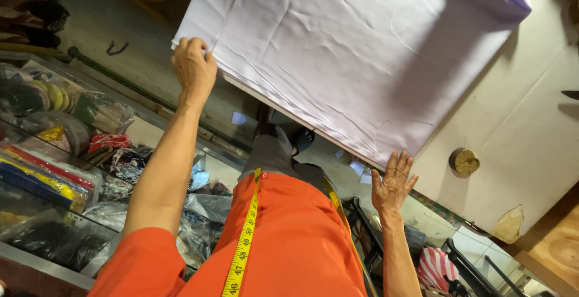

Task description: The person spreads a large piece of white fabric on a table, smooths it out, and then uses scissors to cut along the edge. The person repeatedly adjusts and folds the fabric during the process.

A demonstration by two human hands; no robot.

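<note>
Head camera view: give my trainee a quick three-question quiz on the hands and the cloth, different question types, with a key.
1. True or false: the left hand grips a corner of the white cloth.
2. Multiple choice: the right hand is A) clenched on scissors, B) open with fingers spread at the cloth's near edge, C) holding the tape.
3. Fill in: the yellow measuring tape hangs down over the person's ____ shirt.

Key: 1 true; 2 B; 3 orange.

White cloth [338, 56] covering most of the counter [518, 128]; bare strip open beyond it, small round block [465, 162] near edge; cluttered shelves [54, 146] crowding one side
</note>
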